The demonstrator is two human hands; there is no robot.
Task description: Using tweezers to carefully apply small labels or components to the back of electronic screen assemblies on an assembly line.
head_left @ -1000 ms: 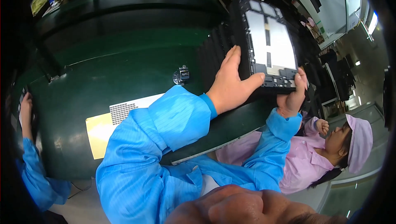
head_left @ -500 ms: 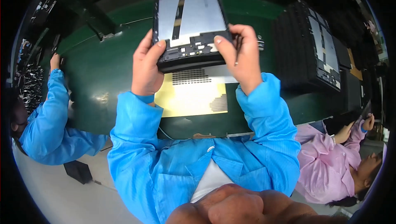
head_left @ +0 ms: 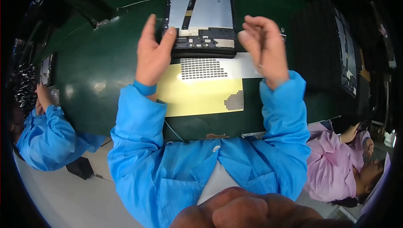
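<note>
A tablet-like device part (head_left: 208,7), with a silver panel, black frame and slanting black ribbon cable, lies ahead of me. Dark layers show beneath its near edge. My left hand (head_left: 153,58) is open at its near left corner, the thumb apart from the fingers and at the frame's edge. To the right of the part, and apart from it, my right hand (head_left: 268,47) is curled and blurred by motion. A small bright tip of a thin metal tool (head_left: 261,66) shows below its palm. A yellow sheet (head_left: 193,98) and a silvery sheet with small dark labels (head_left: 203,68) lie nearer me.
A tall stack of similar dark parts (head_left: 319,43) stands at right. A metal post (head_left: 79,7) rises at far left. A person in blue (head_left: 54,140) sits left beside another device part (head_left: 47,68); a person in pink (head_left: 331,165) sits right. The table (head_left: 96,89) is green.
Both hands have loosened from the device part, which has shifted slightly and sits level. My right hand has moved away to the right. The co-worker at left has brought both hands together.
</note>
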